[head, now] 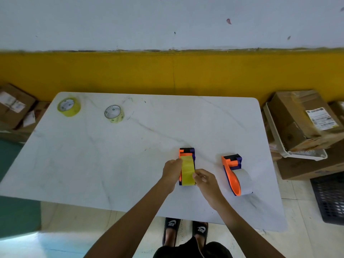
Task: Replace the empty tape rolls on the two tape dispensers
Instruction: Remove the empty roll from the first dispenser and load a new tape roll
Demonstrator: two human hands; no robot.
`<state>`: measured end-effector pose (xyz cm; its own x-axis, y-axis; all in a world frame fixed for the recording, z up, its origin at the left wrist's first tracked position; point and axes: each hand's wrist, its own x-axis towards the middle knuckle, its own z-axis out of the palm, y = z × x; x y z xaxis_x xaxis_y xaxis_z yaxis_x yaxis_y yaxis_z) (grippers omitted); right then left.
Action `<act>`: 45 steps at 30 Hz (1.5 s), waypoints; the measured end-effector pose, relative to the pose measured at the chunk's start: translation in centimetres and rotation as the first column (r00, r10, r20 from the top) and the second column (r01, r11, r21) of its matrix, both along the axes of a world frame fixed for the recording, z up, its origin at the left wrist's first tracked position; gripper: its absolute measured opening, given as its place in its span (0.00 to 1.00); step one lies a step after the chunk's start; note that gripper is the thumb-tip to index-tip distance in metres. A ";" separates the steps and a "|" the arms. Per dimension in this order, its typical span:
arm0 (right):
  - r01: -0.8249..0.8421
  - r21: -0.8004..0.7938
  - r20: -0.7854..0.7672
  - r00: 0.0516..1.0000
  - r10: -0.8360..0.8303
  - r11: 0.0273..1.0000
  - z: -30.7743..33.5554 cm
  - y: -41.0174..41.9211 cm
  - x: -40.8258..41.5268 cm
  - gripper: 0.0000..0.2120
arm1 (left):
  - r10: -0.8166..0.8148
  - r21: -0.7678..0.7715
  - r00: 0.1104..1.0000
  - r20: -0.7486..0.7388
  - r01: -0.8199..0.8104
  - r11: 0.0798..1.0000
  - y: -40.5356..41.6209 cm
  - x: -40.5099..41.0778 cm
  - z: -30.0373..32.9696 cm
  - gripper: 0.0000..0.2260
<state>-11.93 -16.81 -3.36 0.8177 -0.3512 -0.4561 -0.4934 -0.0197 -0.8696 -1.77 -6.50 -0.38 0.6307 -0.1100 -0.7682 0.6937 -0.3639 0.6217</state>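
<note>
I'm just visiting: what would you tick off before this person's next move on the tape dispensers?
1. Both hands on the job: ok. The left hand and right hand flank the left dispenser.
2. Yellow tape laid along that dispenser: ok.
3. Tape end threaded under the front roller: cannot tell, too blurred.
4. Right dispenser loaded: cannot tell; its roll looks pale, it may be only an empty core.
5. Spare rolls available: ok. A yellow tape roll and a thinner roll sit at the far left of the table.
</note>
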 end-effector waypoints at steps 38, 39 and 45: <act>-0.483 -0.494 -0.164 0.868 0.468 0.722 1.9 -3.9 9.0 0.08 | -0.294 0.151 0.941 0.167 0.270 0.951 0.9 0.8 -1.6 0.15; -0.483 -0.477 -0.168 0.870 0.464 0.734 1.9 -4.0 9.2 0.08 | -0.300 0.159 0.938 0.172 0.275 0.948 0.9 0.8 -1.6 0.16; -0.632 -0.370 -0.298 0.775 0.557 0.681 1.7 -5.9 11.6 0.10 | -0.377 0.221 0.905 0.196 0.333 0.916 1.0 1.1 -1.7 0.19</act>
